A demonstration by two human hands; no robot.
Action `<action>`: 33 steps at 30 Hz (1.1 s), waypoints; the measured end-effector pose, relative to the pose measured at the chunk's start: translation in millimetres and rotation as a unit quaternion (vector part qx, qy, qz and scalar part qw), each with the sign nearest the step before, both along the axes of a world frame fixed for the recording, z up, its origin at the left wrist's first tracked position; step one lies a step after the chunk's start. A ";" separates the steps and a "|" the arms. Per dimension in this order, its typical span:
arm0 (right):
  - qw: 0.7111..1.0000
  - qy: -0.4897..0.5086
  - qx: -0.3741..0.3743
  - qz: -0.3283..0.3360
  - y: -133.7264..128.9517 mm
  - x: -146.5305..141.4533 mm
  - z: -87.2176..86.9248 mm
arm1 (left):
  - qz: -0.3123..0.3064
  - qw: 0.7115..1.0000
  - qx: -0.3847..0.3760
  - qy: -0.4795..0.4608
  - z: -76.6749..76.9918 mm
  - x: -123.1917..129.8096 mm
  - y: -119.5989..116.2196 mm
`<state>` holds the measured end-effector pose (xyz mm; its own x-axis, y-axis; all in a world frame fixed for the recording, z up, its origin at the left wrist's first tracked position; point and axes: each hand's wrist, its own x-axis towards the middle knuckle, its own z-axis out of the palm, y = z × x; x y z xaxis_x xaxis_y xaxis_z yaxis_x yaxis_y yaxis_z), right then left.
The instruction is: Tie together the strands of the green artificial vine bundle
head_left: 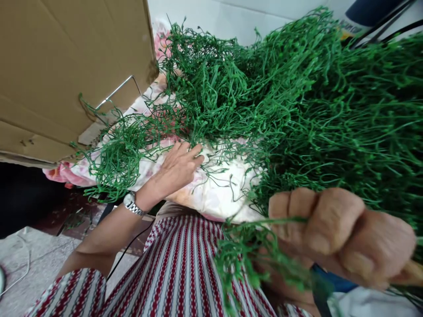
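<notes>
My right hand (340, 233) is raised close to the camera at the lower right, its fingers curled tightly around a small bunch of thin green stems (244, 255). The bunch hangs out to the left of the fist, partly blurred. My left hand (183, 167), with a metal watch at the wrist, lies on a flowered cloth (228, 189). Its fingers are apart and touch the near edge of the large green stem pile (224, 83). A few loose stems are scattered on the cloth to the right of that hand.
A cardboard box (66, 57) stands at the left, with a bent metal wire (115, 90) by its side. A smaller stem heap (119, 154) hangs over the cloth's left edge. At the back right are a dark blue cylinder (370, 13) and black cables.
</notes>
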<state>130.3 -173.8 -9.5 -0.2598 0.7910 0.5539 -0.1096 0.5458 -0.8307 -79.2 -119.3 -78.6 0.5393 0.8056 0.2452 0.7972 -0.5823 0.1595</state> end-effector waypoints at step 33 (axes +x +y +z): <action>0.991 -0.132 0.034 0.012 10.2 -22.8 -17.4 | -0.031 0.918 0.151 -0.366 74.7 -32.4 -29.8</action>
<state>107.6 -163.6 -26.9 -0.4207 0.7464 0.5156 0.0937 0.6011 -0.7937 -111.7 -149.1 -3.9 0.1831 0.6144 0.7674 0.5049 -0.7286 0.4629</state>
